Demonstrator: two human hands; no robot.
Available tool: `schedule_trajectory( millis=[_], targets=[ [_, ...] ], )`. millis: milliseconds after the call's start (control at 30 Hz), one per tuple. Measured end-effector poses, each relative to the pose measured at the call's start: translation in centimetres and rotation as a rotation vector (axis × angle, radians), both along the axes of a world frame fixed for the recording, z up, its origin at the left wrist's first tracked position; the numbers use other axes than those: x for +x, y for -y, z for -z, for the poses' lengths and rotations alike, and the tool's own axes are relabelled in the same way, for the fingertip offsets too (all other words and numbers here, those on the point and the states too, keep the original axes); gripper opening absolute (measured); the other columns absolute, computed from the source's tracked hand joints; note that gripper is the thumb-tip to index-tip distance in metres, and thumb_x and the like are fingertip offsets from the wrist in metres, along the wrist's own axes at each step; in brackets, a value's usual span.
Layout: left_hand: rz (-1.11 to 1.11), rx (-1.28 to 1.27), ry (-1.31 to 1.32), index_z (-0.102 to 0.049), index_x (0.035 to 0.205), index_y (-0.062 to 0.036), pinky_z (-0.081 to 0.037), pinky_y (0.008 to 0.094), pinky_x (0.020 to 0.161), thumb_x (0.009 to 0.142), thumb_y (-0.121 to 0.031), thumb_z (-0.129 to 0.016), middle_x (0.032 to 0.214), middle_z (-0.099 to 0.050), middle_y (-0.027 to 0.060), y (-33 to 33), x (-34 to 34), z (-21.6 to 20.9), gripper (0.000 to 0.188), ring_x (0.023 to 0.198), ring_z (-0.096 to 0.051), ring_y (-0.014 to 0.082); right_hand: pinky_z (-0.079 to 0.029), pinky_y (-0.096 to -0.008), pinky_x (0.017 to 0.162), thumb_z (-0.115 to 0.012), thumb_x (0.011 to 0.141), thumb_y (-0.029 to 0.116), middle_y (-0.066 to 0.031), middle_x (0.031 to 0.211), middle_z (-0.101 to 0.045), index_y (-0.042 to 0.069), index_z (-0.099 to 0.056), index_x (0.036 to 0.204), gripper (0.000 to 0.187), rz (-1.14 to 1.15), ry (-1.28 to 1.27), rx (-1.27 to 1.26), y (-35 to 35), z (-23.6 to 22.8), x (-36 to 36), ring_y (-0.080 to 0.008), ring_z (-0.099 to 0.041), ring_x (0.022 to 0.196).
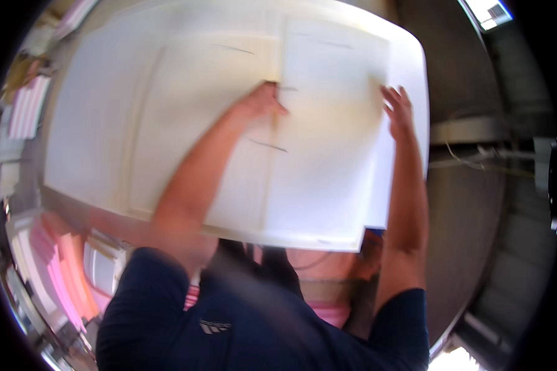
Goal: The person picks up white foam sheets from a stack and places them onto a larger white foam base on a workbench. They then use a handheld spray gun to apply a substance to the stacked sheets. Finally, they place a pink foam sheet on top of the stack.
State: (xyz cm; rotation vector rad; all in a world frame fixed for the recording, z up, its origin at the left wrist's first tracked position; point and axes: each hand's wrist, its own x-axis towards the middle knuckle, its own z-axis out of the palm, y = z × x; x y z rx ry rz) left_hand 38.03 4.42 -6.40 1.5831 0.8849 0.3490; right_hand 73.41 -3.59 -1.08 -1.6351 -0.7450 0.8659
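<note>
A large white flat foam sheet (328, 154) fills the frame's centre, long axis running top to bottom, with the left hand (261, 102) pressed flat mid-sheet and the right hand (399, 111) open, fingers splayed on its right edge.

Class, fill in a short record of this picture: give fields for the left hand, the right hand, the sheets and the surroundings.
left hand: flat on the white sheets, near their middle
right hand: fingers spread at the sheets' right edge
sheets: large, white, stacked, with short dark marks; picture blurred
surroundings: pink and white stacks at left; grey floor at right
</note>
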Motion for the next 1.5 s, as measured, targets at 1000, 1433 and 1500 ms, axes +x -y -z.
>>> schedule_trajectory(
  millis=[1000, 1433, 1500],
  targets=[
    [-0.175, 0.772, -0.721, -0.013, 0.156, 0.0071, 0.0, 0.0571, 0.122, 0.094, -0.073, -0.037, 0.165, -0.006, 0.0236, 12.0, 2.9, 1.0, 0.104, 0.154, 0.001, 0.0357, -0.047, -0.0286, 0.095, -0.065, 0.097, 0.013, -0.008, 0.115, -0.069, -0.001, -0.053, 0.139, 0.045, -0.16, -0.004, -0.018, -3.0, 4.7, 1.3, -0.0166, -0.062, 0.109],
    [-0.089, 0.712, -0.778, -0.011, 0.157, 0.0061, 0.001, 0.0557, 0.122, 0.097, -0.071, -0.03, 0.166, -0.004, 0.0206, 9.0, 3.9, 0.1, 0.1, 0.155, 0.004, 0.0331, -0.047, -0.0285, 0.078, -0.065, 0.098, 0.02, -0.0016, 0.09, -0.068, 0.015, -0.059, 0.14, 0.043, -0.161, 0.502, -0.312, -3.1, 3.4, -0.6, -0.011, -0.057, 0.081],
    [-0.088, 0.729, -0.768, -0.011, 0.157, 0.0062, 0.002, 0.0553, 0.122, 0.097, -0.071, -0.03, 0.166, -0.004, 0.0206, 8.2, 4.4, 0.2, 0.099, 0.155, 0.004, 0.0329, -0.048, -0.031, 0.079, -0.065, 0.096, 0.022, -0.0032, 0.095, -0.067, 0.019, -0.059, 0.14, 0.044, -0.16, 0.481, -0.252, -3.2, 5.2, 1.0, -0.0134, -0.058, 0.083]
  ],
)
